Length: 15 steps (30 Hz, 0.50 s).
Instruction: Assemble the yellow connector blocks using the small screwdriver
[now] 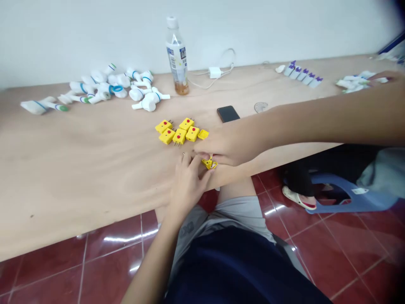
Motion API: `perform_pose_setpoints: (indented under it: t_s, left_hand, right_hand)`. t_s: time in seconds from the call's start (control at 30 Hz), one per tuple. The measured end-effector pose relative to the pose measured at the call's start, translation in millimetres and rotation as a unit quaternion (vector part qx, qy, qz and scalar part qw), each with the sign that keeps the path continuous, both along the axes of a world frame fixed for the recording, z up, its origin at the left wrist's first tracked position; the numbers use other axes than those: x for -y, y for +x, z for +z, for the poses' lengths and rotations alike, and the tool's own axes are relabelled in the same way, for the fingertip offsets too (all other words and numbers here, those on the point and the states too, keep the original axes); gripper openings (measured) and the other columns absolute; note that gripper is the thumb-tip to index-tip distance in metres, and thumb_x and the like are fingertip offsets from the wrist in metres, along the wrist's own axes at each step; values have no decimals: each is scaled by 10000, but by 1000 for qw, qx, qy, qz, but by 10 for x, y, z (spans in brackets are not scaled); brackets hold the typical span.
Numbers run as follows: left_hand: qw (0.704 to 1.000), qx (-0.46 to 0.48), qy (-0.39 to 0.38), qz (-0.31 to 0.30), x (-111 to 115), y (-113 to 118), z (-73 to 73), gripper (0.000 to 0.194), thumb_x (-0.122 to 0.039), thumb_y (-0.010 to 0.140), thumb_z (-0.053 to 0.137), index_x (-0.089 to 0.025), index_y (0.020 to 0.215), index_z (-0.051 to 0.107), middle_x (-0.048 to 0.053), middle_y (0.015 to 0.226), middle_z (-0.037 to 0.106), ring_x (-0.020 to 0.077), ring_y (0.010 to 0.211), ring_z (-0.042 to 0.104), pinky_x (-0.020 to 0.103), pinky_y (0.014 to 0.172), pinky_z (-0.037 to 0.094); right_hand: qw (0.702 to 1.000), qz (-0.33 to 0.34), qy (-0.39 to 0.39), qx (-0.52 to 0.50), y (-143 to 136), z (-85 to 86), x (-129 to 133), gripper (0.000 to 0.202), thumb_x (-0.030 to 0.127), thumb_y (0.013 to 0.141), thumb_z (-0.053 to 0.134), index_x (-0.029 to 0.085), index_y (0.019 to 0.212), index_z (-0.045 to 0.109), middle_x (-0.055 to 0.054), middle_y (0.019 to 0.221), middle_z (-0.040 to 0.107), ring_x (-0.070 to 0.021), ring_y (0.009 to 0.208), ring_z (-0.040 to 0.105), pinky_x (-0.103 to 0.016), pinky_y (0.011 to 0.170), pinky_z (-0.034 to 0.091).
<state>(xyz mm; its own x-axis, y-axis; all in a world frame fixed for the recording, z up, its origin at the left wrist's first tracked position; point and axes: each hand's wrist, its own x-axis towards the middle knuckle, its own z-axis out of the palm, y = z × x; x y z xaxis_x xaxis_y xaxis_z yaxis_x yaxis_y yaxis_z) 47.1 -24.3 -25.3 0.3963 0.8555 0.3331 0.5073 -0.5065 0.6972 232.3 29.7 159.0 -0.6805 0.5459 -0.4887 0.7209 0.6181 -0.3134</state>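
Bottle label (178, 58), shorts print (186, 229): both too blurred to read.

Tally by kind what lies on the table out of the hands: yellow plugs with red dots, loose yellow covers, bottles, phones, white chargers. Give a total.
Yellow plugs: 5
Yellow cover: 1
Bottle: 1
Phone: 1
White charger: 1
Total: 9

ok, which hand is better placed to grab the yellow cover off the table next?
Right hand, probably: it's just beside the cover; the left hand is farther off. Both are at another yellow part.
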Motion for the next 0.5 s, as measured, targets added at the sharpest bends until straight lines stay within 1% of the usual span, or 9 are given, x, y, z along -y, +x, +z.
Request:
perform_pose_setpoints:
  t_s: [0.07, 0.1, 0.13, 0.2, 0.27, 0.33, 0.4, 0.47, 0.5]
  left_hand:
    - [1000, 4, 7, -3, 4, 2, -6, 274, -265, 1058, 799, -261, 1316, 709, 113, 1325, 689, 348, 1238, 697, 565, 1118, 607]
    - [1000, 2, 9, -4, 4, 3, -10, 292, -263, 1059, 799, -267, 1337, 709, 114, 1333, 688, 348, 1243, 696, 567, 1123, 606]
    - [1000, 0, 11, -4, 5, 3, -13, 320, -263, 1057, 806, -274, 1361, 709, 115, 1340, 690, 350, 1247, 695, 570, 1125, 607]
    - [1000, -6, 10, 0, 5, 2, -16, 377, -265, 1050, 820, -288, 1407, 704, 117, 1359, 693, 353, 1248, 697, 569, 1117, 612]
    - [1000, -7, 9, 1, 6, 0, -13, 395, -267, 1052, 820, -289, 1427, 701, 118, 1364, 695, 354, 1250, 698, 568, 1113, 614]
    - [1000, -6, 7, -2, 8, -2, -6, 396, -269, 1053, 815, -281, 1431, 698, 120, 1361, 695, 358, 1267, 691, 576, 1129, 605]
    - [1000, -4, 6, -4, 12, -3, 5, 360, -274, 1057, 804, -270, 1403, 706, 123, 1351, 693, 359, 1271, 687, 580, 1140, 599]
    - [1000, -2, 1, -2, 15, -2, 18, 332, -277, 1058, 794, -264, 1380, 713, 125, 1346, 690, 362, 1276, 683, 583, 1148, 592]
    - [1000, -2, -4, -2, 15, -2, 25, 332, -276, 1058, 792, -264, 1381, 714, 125, 1347, 687, 363, 1277, 682, 582, 1148, 590]
  right_hand:
    - [1000, 7, -10, 18, 17, -7, -7, 234, 43, 1063, 637, 176, 1185, 785, -55, 1130, 806, -194, 907, 629, -350, 809, 420]
    - [999, -17, -10, 34, 25, -26, -18, 213, 86, 1099, 611, 169, 1187, 786, -67, 1132, 801, -200, 908, 633, -353, 799, 416]
    - [997, -52, -13, 48, 33, -52, -32, 198, 144, 1126, 604, 159, 1177, 794, -77, 1110, 799, -202, 893, 638, -356, 782, 415]
    - [991, -109, -25, 74, 56, -107, -62, 246, 236, 1159, 590, 131, 1135, 811, -90, 1034, 790, -201, 846, 643, -361, 753, 417]
    - [990, -118, -19, 68, 97, -144, -72, 272, 278, 1171, 580, 128, 1129, 803, -79, 964, 773, -195, 802, 638, -361, 739, 420]
    - [996, -83, -3, 44, 152, -155, -51, 200, 271, 1155, 608, 152, 1201, 762, -59, 968, 766, -191, 792, 631, -354, 733, 418]
    - [1000, -4, 19, 20, 200, -153, -10, 168, 204, 1134, 611, 173, 1254, 724, -56, 1022, 770, -194, 827, 630, -353, 729, 403]
    - [995, 93, 43, 9, 218, -157, 29, 202, 103, 1109, 577, 171, 1223, 730, -65, 1060, 779, -196, 867, 622, -363, 742, 386]
    - [991, 120, 53, 2, 212, -165, 42, 212, 83, 1106, 566, 167, 1184, 744, -69, 1055, 784, -197, 876, 619, -369, 752, 386]
